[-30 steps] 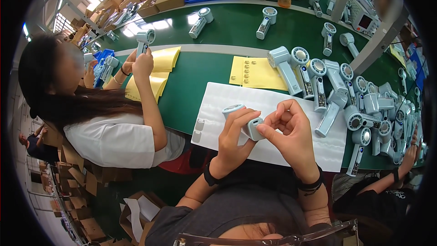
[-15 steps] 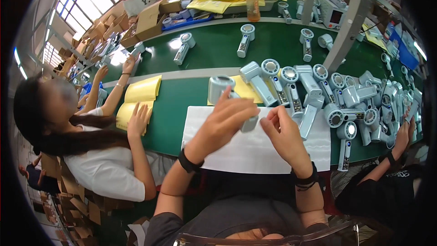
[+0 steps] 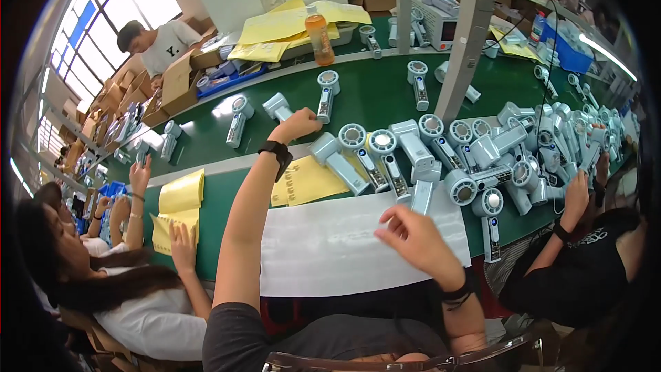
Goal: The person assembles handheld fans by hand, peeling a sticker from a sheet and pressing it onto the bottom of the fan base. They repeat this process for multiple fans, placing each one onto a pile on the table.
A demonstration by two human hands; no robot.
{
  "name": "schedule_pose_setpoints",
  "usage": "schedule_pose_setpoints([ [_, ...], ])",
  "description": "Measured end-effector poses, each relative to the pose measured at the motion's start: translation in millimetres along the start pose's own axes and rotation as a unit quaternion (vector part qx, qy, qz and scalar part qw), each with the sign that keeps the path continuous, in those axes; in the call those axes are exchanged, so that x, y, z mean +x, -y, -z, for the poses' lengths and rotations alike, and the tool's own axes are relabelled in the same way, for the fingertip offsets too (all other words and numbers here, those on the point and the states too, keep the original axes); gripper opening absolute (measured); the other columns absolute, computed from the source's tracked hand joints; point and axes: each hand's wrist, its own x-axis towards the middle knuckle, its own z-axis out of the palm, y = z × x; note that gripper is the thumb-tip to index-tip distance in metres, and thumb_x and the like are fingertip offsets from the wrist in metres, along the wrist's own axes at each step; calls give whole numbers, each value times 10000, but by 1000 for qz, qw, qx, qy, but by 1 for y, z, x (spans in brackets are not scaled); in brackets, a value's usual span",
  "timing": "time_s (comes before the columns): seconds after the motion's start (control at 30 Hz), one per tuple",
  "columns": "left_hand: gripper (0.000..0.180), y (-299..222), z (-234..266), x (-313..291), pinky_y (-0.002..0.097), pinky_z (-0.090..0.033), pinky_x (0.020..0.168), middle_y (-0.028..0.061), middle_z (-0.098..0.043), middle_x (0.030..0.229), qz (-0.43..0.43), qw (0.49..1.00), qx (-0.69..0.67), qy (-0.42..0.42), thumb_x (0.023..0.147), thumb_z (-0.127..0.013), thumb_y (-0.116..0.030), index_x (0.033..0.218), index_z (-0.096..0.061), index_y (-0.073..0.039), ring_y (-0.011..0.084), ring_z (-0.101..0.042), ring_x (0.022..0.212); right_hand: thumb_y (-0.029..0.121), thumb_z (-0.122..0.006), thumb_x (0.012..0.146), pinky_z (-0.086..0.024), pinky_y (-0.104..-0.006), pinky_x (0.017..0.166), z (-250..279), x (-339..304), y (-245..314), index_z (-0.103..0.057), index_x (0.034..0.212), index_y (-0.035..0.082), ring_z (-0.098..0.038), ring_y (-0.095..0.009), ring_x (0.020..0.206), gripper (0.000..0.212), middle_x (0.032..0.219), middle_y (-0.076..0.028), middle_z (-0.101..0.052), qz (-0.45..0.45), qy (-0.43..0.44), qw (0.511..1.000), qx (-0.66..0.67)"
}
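Note:
My left hand point(image 3: 299, 125) is stretched over the far green belt, its fingers closed around the handle of a light-blue handheld fan point(image 3: 277, 106). The fan's round head shows beyond the fingers; most of its handle is hidden by them. My right hand point(image 3: 416, 241) hovers above the white sheet point(image 3: 323, 251), loosely curled, with a gap between thumb and fingers and nothing seen in them. Just past it lies a pile of similar fans, among them a fan with a white disc on its head point(image 3: 491, 231).
Yellow perforated sheets point(image 3: 296, 186) lie under the pile's left edge. A metal post point(image 3: 468, 41) rises at the belt. On the far ledge stands an orange drink bottle point(image 3: 319, 38). Co-workers sit close on both sides; a yellow booklet point(image 3: 180, 193) lies by the left one.
My left hand has carried the fan from above the white sheet forward and left to the green belt. My right hand remains over the sheet, its fingers slightly looser. The view has shifted.

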Motion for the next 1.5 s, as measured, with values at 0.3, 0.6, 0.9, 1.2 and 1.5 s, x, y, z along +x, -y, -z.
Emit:
schedule_pose_setpoints([
  [0.3,419,-31,-31,37,501,-523,753,184,-690,1005,-38,947,227,-226,745,-745,-374,913,-640,-5,355,-673,925,40,-593,803,-486,-449,863,61,223,-25,-617,1027,-91,-577,-430,965,261,1010,-272,-582,35,-151,858,-490],
  [0.6,265,-59,24,-96,393,-483,612,120,-601,799,-156,866,28,-475,802,-715,-207,901,-569,-9,307,-622,730,173,-501,911,-535,-469,876,91,320,-124,-683,1123,7,-605,-421,1132,325,1227,-244,-622,-297,-211,842,-398],
  [0.9,266,-76,47,-229,316,-488,720,89,-547,808,-332,655,-84,-674,845,-700,-102,1001,-506,-9,199,-580,709,123,-704,696,-552,-384,799,79,285,-17,-756,869,78,-676,-343,915,187,1004,-193,-693,-38,-77,940,-329],
  [1.2,530,-30,-18,-337,337,-472,800,142,-538,938,-230,702,-345,-579,958,-608,-330,1272,-344,6,210,-568,841,41,-636,745,-525,-388,730,-79,135,22,-737,876,62,-634,-332,820,166,896,-187,-640,265,57,912,-309],
  [1.5,712,9,-70,-420,343,-423,886,143,-500,1037,-130,731,-300,-599,973,-448,-568,1331,-326,35,197,-522,943,-33,-591,749,-474,-421,823,-163,46,22,-632,895,4,-550,-346,957,156,1037,-186,-563,316,75,915,-239],
])
